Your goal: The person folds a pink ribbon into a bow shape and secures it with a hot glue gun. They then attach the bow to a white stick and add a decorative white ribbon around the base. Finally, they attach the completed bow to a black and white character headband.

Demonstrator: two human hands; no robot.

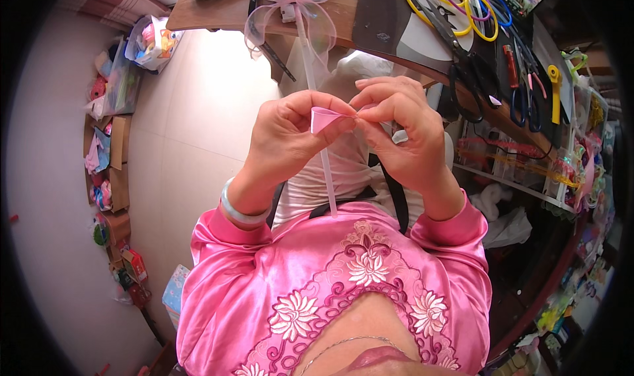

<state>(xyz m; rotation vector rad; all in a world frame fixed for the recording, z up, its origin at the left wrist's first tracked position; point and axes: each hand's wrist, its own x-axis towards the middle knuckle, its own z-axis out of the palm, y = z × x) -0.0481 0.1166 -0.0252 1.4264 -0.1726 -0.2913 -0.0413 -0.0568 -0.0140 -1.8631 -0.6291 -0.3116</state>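
A folded loop of pink ribbon (324, 120) is pinched between the thumb and forefinger of my left hand (285, 128). My right hand (403, 123) meets it there, its thumb and fingertips closed on the ribbon's narrow gathered end. Whatever lies between the touching fingertips is mostly hidden. Behind my left hand runs a pale plastic stick (328, 182), its lower end resting at my waist. A sheer iridescent bow (297, 2) sits at the stick's upper end, against the table edge.
On the wooden table (213, 7) lie large black-handled scissors (465, 73), a red lighter (510, 66), a yellow rotary cutter (554, 93) and several coloured rings (483, 16). Cardboard boxes (119, 143) of materials line the left wall. A wire rack (515, 187) stands under the table at right.
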